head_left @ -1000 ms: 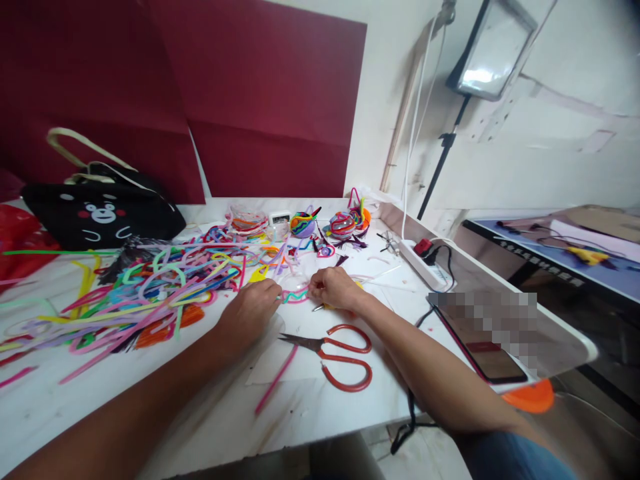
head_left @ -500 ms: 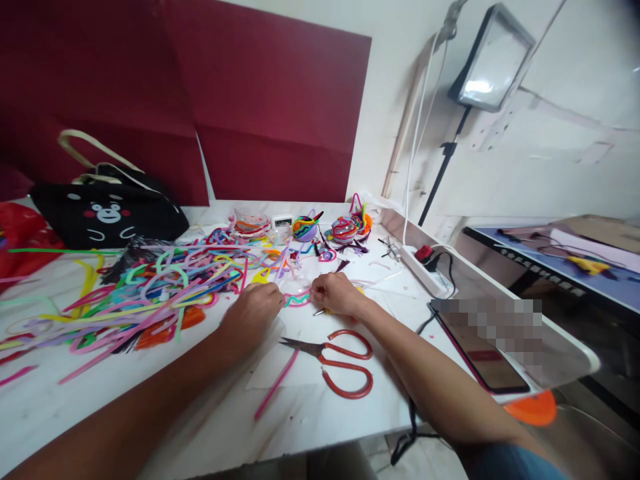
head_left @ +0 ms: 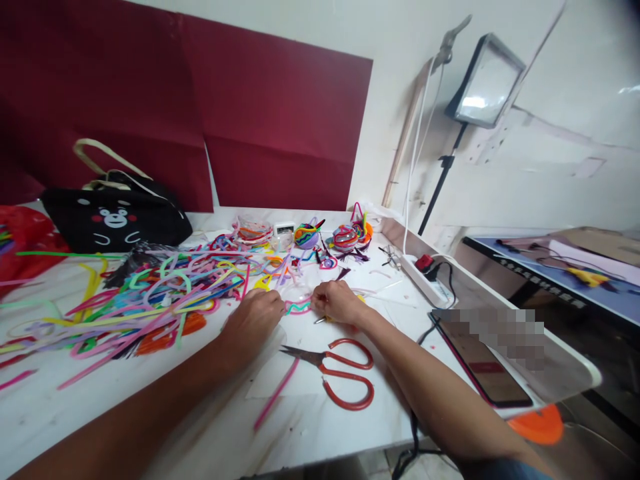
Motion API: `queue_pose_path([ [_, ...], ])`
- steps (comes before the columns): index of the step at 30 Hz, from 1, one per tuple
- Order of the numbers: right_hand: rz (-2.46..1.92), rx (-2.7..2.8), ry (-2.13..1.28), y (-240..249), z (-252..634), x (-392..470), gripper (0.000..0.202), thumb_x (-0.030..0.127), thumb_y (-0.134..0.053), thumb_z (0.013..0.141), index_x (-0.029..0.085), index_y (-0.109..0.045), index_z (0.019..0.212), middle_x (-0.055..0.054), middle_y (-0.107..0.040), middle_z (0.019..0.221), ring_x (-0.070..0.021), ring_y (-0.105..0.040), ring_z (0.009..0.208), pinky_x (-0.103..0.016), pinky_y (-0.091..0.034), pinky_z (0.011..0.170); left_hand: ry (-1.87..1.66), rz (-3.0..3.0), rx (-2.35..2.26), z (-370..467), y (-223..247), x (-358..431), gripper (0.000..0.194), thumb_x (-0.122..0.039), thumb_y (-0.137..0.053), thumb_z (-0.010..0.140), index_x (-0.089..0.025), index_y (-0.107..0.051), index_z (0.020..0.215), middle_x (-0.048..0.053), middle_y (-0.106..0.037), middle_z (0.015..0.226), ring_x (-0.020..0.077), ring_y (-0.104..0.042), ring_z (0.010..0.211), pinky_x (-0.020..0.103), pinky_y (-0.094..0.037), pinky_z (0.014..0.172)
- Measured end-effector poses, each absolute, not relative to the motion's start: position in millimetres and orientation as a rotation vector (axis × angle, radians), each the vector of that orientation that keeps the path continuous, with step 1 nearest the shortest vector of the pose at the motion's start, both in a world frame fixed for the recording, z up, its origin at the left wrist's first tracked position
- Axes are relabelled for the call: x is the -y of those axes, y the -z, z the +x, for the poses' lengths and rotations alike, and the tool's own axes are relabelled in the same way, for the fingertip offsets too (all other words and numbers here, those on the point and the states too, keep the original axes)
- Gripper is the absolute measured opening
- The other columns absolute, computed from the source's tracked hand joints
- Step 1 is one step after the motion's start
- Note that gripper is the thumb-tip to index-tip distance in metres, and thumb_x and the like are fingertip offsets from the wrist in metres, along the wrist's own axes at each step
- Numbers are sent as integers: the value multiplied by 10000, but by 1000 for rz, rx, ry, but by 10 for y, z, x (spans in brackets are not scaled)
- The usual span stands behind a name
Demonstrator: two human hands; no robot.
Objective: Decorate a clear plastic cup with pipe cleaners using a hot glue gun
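My left hand is closed at the left end of a pink and green wavy pipe cleaner strip. At the strip's other end, the fingers of my right hand are pinched together. Behind the strip, between the hands, shows a clear plastic piece, whose full shape I cannot make out. A metal tip pokes out from under my right hand. Nearer to me lie scissors with red handles, blades apart and pointing left. A loose pink pipe cleaner rests beside their blades.
Many coloured pipe cleaners are heaped at the left, before a black bag. Wrapped balls stand along the back. At the right are a power strip, a phone with cable, and a lamp on a stand.
The view has tilted up a little, so the scene sits slightly lower. Both hands stay at the two ends of the pink and green strip.
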State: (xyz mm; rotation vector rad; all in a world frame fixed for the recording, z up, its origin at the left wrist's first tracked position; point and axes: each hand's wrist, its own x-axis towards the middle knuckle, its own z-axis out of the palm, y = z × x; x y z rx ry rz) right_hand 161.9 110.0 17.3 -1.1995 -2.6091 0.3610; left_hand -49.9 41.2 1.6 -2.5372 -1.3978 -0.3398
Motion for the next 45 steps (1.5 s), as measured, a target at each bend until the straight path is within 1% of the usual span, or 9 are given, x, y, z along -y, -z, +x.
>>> queue_pose_path([
  [3, -1199, 2607, -365, -177, 1615, -1097, 161, 177, -578, 852, 167, -735, 816, -62, -752, 846, -147, -635, 743, -238, -375, 695, 333, -2537, 1414, -496, 0, -423, 242, -80, -445, 928, -181, -592, 764, 35, -620, 800, 170, -591, 777, 332, -442, 818],
  [7, -1192, 2605, -371, -193, 1619, -1083, 155, 175, -582, 851, 164, -733, 815, -56, -753, 836, -141, -630, 731, -234, -378, 693, 336, -2532, 1408, -502, 22, -424, 252, -77, -434, 923, -184, -585, 751, 39, -609, 799, 183, -580, 787, 367, -436, 849],
  [16, -1187, 2611, -369, -210, 1625, -1075, 180, 146, -555, 842, 160, -735, 838, -65, -749, 848, -148, -627, 745, -236, -384, 698, 491, -2496, 1393, -561, 216, -497, 271, -53, -425, 882, -238, -574, 750, 31, -547, 768, 200, -542, 777, 386, -446, 831],
  [20, -1177, 2608, -386, -222, 1629, -1059, 186, 126, -553, 827, 166, -734, 843, -58, -749, 841, -147, -625, 733, -233, -386, 693, 494, -2493, 1400, -585, 258, -521, 260, -42, -427, 869, -225, -566, 748, 13, -531, 752, 190, -540, 765, 387, -422, 875],
  [24, -1148, 2597, -404, -219, 1646, -1067, 200, 91, -553, 802, 171, -730, 848, -42, -745, 837, -142, -622, 734, -227, -386, 690, 463, -2504, 1394, -587, 226, -506, 248, -52, -433, 883, -219, -575, 768, 8, -563, 796, 181, -556, 784, 392, -385, 921],
  [31, -1092, 2578, -432, -210, 1682, -1084, 154, 122, -569, 834, 164, -713, 869, -34, -738, 838, -136, -622, 736, -223, -391, 694, 375, -2481, 1391, -542, 94, -427, 204, -106, -437, 928, -198, -601, 850, 25, -631, 866, 207, -602, 846, 466, -315, 962],
  [36, -1075, 2579, -441, -224, 1693, -1069, 161, 106, -558, 833, 159, -706, 872, -47, -736, 847, -145, -618, 746, -229, -396, 700, 385, -2484, 1364, -506, 36, -383, 144, -112, -492, 904, -192, -605, 864, 22, -642, 833, 217, -604, 821, 484, -295, 992],
  [41, -1058, 2579, -449, -239, 1699, -1056, 171, 77, -557, 809, 164, -695, 862, -47, -735, 862, -155, -627, 775, -239, -402, 725, 357, -2488, 1355, -469, -46, -324, 151, -97, -505, 894, -188, -609, 833, 11, -626, 778, 203, -587, 785, 448, -317, 988],
  [45, -1027, 2579, -441, -245, 1704, -1044, 168, 80, -554, 813, 170, -689, 858, -54, -732, 878, -168, -626, 800, -254, -408, 748, 321, -2489, 1340, -454, -91, -305, 170, -87, -504, 899, -181, -631, 835, 14, -631, 785, 197, -590, 793, 432, -319, 996],
])
